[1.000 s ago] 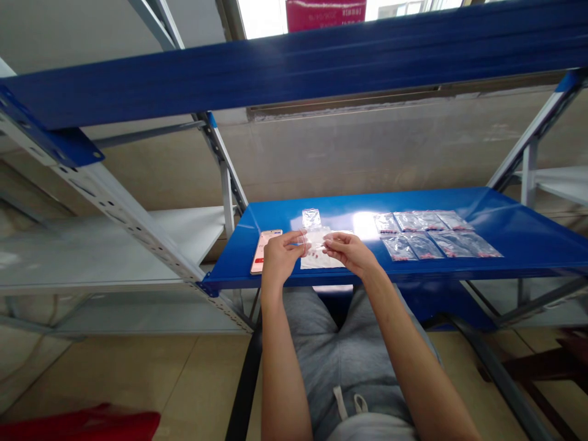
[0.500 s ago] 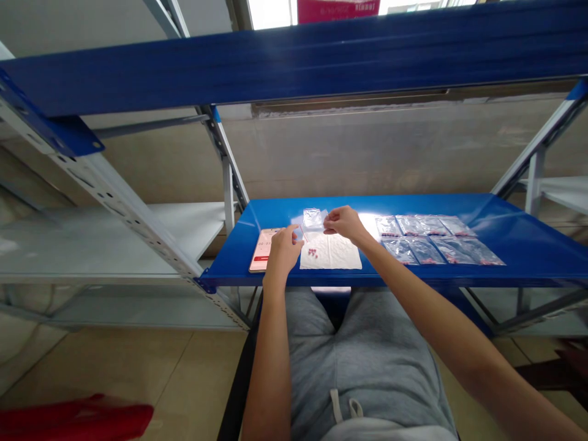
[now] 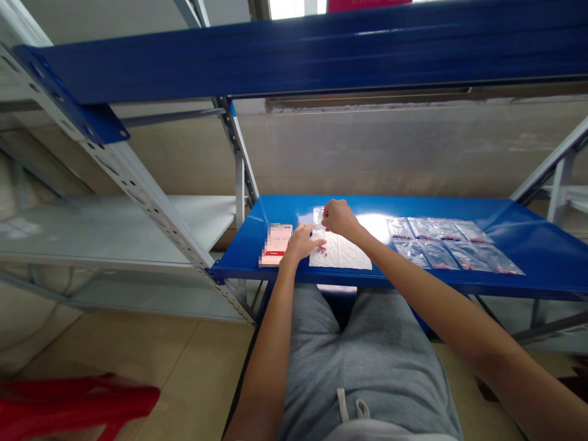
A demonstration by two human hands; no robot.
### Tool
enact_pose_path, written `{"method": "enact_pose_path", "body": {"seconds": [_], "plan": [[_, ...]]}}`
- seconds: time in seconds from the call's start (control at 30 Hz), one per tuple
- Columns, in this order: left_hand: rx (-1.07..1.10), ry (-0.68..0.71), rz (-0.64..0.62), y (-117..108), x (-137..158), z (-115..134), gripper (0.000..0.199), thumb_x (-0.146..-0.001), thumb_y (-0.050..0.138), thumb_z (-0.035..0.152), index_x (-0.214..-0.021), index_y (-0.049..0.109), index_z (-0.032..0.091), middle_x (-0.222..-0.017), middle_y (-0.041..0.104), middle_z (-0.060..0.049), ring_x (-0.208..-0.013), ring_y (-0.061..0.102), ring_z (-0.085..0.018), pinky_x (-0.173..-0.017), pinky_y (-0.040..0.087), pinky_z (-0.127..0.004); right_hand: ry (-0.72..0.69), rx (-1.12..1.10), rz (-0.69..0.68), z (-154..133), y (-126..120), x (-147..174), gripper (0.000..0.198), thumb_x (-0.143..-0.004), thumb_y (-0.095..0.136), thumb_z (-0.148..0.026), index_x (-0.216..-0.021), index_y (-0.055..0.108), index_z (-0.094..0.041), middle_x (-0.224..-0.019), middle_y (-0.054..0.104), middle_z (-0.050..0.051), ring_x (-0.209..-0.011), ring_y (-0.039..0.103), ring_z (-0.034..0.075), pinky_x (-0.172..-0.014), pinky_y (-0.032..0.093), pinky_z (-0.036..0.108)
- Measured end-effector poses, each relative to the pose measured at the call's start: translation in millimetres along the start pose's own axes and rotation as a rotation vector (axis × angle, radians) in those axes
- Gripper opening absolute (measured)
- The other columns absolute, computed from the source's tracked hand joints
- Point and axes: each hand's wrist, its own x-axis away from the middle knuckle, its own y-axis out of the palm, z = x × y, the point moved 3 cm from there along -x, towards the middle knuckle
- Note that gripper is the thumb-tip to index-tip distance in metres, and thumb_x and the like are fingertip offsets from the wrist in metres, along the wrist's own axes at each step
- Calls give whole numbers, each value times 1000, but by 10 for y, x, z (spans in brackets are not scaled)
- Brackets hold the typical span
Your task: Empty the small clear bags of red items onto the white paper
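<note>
My right hand (image 3: pixel 337 218) reaches to the back of the blue shelf (image 3: pixel 528 245) and pinches a small clear plastic bag (image 3: pixel 318 215) from a little pile there. My left hand (image 3: pixel 301 242) rests with its fingertips on the left edge of a white sheet (image 3: pixel 342 254), holding nothing that I can see. A few tiny red pieces (image 3: pixel 322 248) lie on the sheet near that hand. A phone (image 3: pixel 276 243) with a lit screen lies just left of my left hand.
Several clear bags with red pieces (image 3: pixel 448 244) lie in two rows on the right half of the shelf. A blue beam (image 3: pixel 321 55) runs overhead. A slanted grey upright (image 3: pixel 138 184) and a white shelf (image 3: pixel 114 226) stand left. Something red (image 3: pixel 78 404) lies on the floor.
Both hands have gone from holding a bag near the shelf's front edge to the back. The right hand has reached the pile of bags, and the left has come down on the sheet.
</note>
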Motion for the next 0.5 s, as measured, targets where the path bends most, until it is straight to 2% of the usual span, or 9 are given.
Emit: {"method": "enact_pose_path", "body": {"seconds": [0.17, 0.33, 0.5], "plan": [[43, 8, -6, 24, -9, -59, 61, -82, 78, 46, -135, 65, 18, -119, 63, -11, -97, 63, -21, -91, 50, -32, 11, 21, -43, -61, 0, -32, 19, -80, 58, 0, -82, 77, -5, -76, 74, 19, -67, 68, 21, -57, 43, 26], [74, -32, -4, 12, -8, -94, 72, -80, 77, 55, -139, 61, 18, -123, 63, -13, -98, 64, -23, -87, 51, -32, -10, 43, -55, -65, 29, -61, 18, -79, 59, 0, -81, 76, -6, -75, 74, 18, -65, 66, 20, -56, 41, 26], [85, -31, 1, 44, -13, -103, 70, -82, 74, 57, -139, 62, 19, -122, 64, -13, -98, 64, -23, -88, 51, -33, -31, 55, -62, -45, 83, -89, 18, -79, 58, 0, -82, 75, -6, -72, 73, 17, -65, 65, 20, -58, 41, 26]]}}
